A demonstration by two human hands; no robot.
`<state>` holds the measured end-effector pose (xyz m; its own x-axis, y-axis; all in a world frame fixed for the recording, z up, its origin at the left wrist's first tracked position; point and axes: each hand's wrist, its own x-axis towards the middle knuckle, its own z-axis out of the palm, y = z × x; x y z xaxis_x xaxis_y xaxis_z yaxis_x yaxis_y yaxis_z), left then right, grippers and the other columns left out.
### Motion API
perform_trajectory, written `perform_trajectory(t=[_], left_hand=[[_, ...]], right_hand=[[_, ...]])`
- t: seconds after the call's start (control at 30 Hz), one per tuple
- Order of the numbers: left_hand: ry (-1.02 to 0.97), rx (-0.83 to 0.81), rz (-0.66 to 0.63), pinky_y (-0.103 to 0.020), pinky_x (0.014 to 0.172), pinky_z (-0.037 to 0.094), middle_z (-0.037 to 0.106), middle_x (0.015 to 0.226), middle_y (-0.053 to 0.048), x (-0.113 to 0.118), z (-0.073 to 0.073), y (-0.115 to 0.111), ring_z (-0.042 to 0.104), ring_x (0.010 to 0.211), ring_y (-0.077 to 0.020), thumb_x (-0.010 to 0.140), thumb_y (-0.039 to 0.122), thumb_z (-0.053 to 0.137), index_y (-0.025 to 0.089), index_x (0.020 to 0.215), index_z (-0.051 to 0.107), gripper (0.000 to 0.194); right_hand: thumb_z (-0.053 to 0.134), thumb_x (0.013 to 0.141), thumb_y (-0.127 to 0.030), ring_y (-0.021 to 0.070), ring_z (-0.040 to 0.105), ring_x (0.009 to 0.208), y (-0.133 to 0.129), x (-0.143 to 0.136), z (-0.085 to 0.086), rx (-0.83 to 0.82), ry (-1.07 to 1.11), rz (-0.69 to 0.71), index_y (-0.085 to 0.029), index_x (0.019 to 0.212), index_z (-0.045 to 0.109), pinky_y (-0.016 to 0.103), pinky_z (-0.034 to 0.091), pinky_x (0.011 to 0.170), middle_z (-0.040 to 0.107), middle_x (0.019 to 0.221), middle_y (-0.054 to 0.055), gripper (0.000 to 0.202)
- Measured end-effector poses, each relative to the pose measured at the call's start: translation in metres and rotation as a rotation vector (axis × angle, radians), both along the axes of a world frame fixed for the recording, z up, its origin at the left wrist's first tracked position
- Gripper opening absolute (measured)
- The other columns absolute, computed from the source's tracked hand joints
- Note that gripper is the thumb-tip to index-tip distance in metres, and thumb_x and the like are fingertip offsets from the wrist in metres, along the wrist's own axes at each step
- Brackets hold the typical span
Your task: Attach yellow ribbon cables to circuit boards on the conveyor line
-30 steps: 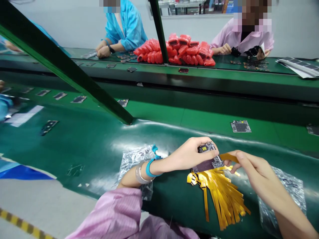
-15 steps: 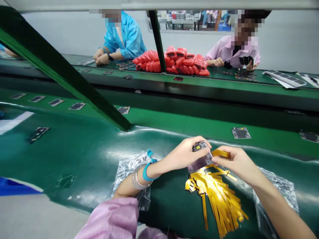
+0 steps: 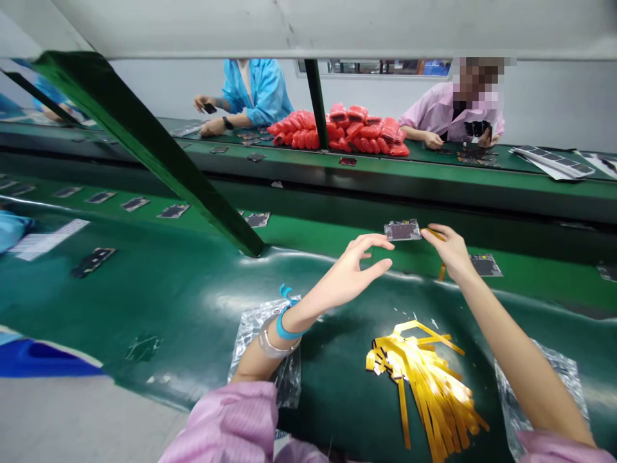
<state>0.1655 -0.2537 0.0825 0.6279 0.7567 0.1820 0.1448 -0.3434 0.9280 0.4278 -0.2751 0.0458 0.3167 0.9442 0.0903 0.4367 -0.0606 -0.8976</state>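
My left hand [image 3: 359, 270] is open, thumb and fingers apart, over the near edge of the green belt, with nothing in it. Just beyond its fingertips is a dark grey circuit board [image 3: 402, 230]. My right hand [image 3: 448, 251] pinches at the board's right end, where a yellow flex cable [image 3: 442, 271] runs under the fingers and hangs below the hand. Whether the board touches the belt I cannot tell. Nearer to me, a fanned pile of yellow flex cables [image 3: 424, 386] lies on the green mat [image 3: 332, 373].
More circuit boards lie along the green belt [image 3: 318, 241], one [image 3: 486, 265] right of my right hand. A slanted green post [image 3: 193, 173] rises at left. Clear plastic bags [image 3: 289, 379] lie beneath my forearms. Across the line, two people work beside red wrapped packs [image 3: 357, 132].
My left hand has let go of the circuit board and opened. The board and my right hand have moved forward, away from the cable pile to over the belt. The view has tilted up.
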Motion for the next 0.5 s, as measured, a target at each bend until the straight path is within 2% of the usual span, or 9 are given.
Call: perform_trajectory(t=[0.07, 0.13, 0.2, 0.27, 0.33, 0.4, 0.5], left_hand=[[0.004, -0.011, -0.007, -0.042, 0.117, 0.037, 0.053, 0.147, -0.008, -0.001, 0.003, -0.002, 0.047, 0.141, -0.0227, 0.097, 0.031, 0.062, 0.024, 0.117, 0.063, 0.021], [-0.008, -0.002, -0.010, -0.042, 0.117, 0.036, 0.055, 0.145, -0.008, -0.002, 0.005, -0.001, 0.048, 0.140, -0.0226, 0.097, 0.031, 0.062, 0.023, 0.114, 0.064, 0.019], [-0.016, 0.014, -0.004, -0.041, 0.117, 0.036, 0.057, 0.143, -0.007, -0.002, 0.006, 0.000, 0.050, 0.138, -0.0226, 0.097, 0.030, 0.062, 0.023, 0.112, 0.065, 0.017], [-0.017, 0.020, 0.007, -0.040, 0.116, 0.037, 0.059, 0.142, -0.008, -0.001, 0.006, 0.003, 0.052, 0.137, -0.0226, 0.097, 0.028, 0.063, 0.022, 0.110, 0.066, 0.015], [-0.010, 0.016, 0.009, -0.039, 0.115, 0.037, 0.060, 0.141, -0.008, 0.000, 0.006, 0.005, 0.053, 0.136, -0.0225, 0.096, 0.026, 0.063, 0.021, 0.108, 0.067, 0.014], [-0.004, 0.015, -0.006, -0.039, 0.114, 0.037, 0.060, 0.141, -0.009, 0.001, 0.005, 0.007, 0.053, 0.136, -0.0225, 0.096, 0.025, 0.063, 0.020, 0.108, 0.068, 0.014], [0.011, 0.025, -0.018, -0.039, 0.114, 0.038, 0.060, 0.141, -0.008, 0.002, 0.004, 0.007, 0.053, 0.136, -0.0226, 0.096, 0.026, 0.063, 0.021, 0.108, 0.068, 0.014]], right_hand=[[0.060, 0.104, -0.041, 0.0285, 0.064, 0.120, -0.003, 0.004, -0.006, 0.034, -0.098, -0.062, -0.019, 0.135, 0.062, 0.050, 0.054, 0.099, 0.060, 0.140, 0.010, 0.038], [0.059, 0.104, -0.039, 0.0268, 0.062, 0.122, -0.018, 0.003, -0.016, 0.022, -0.172, -0.033, -0.022, 0.131, 0.065, 0.049, 0.051, 0.102, 0.060, 0.141, 0.011, 0.032], [0.061, 0.102, -0.037, 0.0243, 0.065, 0.113, -0.040, -0.005, -0.024, -0.040, -0.209, 0.118, -0.021, 0.116, 0.071, 0.043, 0.052, 0.099, 0.069, 0.126, 0.010, 0.024], [0.065, 0.097, -0.039, 0.0217, 0.069, 0.092, -0.065, -0.018, -0.029, -0.144, -0.215, 0.348, -0.019, 0.098, 0.075, 0.035, 0.054, 0.086, 0.075, 0.098, 0.006, 0.022], [0.065, 0.096, -0.038, 0.0187, 0.067, 0.074, -0.086, -0.035, -0.031, -0.247, -0.222, 0.538, -0.020, 0.088, 0.075, 0.030, 0.052, 0.070, 0.073, 0.081, 0.002, 0.022], [0.064, 0.096, -0.036, 0.0183, 0.063, 0.072, -0.098, -0.052, -0.034, -0.307, -0.251, 0.621, -0.021, 0.088, 0.075, 0.030, 0.048, 0.067, 0.071, 0.079, 0.001, 0.020], [0.068, 0.093, -0.034, 0.0219, 0.063, 0.082, -0.101, -0.072, -0.046, -0.331, -0.309, 0.651, -0.021, 0.090, 0.071, 0.033, 0.046, 0.073, 0.070, 0.088, 0.004, 0.013]])
